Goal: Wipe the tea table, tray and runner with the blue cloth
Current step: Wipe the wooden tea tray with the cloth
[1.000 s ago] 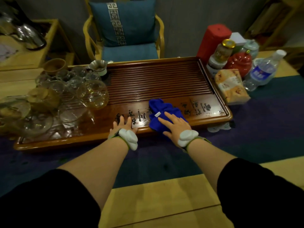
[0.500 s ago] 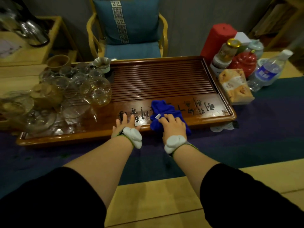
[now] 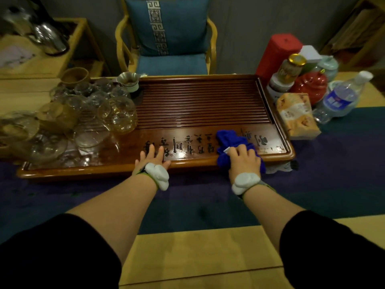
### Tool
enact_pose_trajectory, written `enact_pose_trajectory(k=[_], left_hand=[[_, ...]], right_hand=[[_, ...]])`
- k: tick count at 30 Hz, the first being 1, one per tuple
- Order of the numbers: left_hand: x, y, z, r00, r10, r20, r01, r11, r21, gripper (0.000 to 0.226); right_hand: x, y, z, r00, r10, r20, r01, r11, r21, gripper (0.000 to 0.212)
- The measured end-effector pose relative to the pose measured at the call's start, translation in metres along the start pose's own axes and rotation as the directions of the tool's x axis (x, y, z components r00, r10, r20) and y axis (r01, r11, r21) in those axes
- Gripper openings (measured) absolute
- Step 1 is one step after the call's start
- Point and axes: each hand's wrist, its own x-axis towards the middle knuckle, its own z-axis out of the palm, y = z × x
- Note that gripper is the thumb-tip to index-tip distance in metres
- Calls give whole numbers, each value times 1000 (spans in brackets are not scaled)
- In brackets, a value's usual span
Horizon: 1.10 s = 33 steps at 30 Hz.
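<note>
A dark wooden tea tray (image 3: pixel 200 105) with a slatted top and carved characters lies on a dark blue runner (image 3: pixel 208 197) across the pale wood table (image 3: pixel 200 247). The blue cloth (image 3: pixel 231 140) is bunched on the tray's front strip, right of the middle. My right hand (image 3: pixel 243 159) grips the cloth at the tray's front edge, fingers curled over it. My left hand (image 3: pixel 153 158) rests flat on the tray's front rim, fingers straight, nothing in it.
Several glass cups and lids (image 3: pixel 83 119) crowd the tray's left end. A red canister (image 3: pixel 277 53), jars, a red pot (image 3: pixel 308 84), a snack bag (image 3: pixel 295 115) and a water bottle (image 3: pixel 341 97) stand right of the tray. A blue-cushioned chair (image 3: pixel 168 36) is behind.
My right hand has dragged the cloth to the right along the tray's front strip, uncovering more characters. My left hand stays on the front rim.
</note>
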Motion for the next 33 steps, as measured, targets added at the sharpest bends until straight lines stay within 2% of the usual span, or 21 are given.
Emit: enact_pose_trajectory(k=[4,8,11,14,17,20,24,29,33], left_hand=[[-8,2,-2,1000,-16,-20,16,1000,-8,91],[-17,6,-11,999,-33,15,32,999,18,75],[-24,9,-16,997,-61,36,60,998,31,70],[-31,21,-14,982,-129,-137,105,980,-171,61],[-34,50,-17,969,-67,-237,14,976,-216,61],[-32,89,-24,978,-30,-205,-14,977,-211,64],[-25,124,-31,989,-27,-148,-14,962,-271,66],[-19,143,-23,997,-66,24,70,979,-194,70],[-21,148,-29,994,-111,20,113,976,-185,74]], right_hand=[[-2,-28,5,991,-137,-14,137,990,29,48],[5,-2,4,969,-244,41,243,970,30,59],[7,33,3,982,-186,35,185,982,24,51],[4,38,0,993,-109,54,107,994,24,51],[2,12,-2,989,-107,101,104,994,34,63],[3,9,0,970,-201,134,190,977,96,56],[10,48,-3,936,-302,182,271,947,175,54],[20,117,-9,954,-196,226,168,976,135,56],[17,109,-7,970,-61,234,39,995,97,56]])
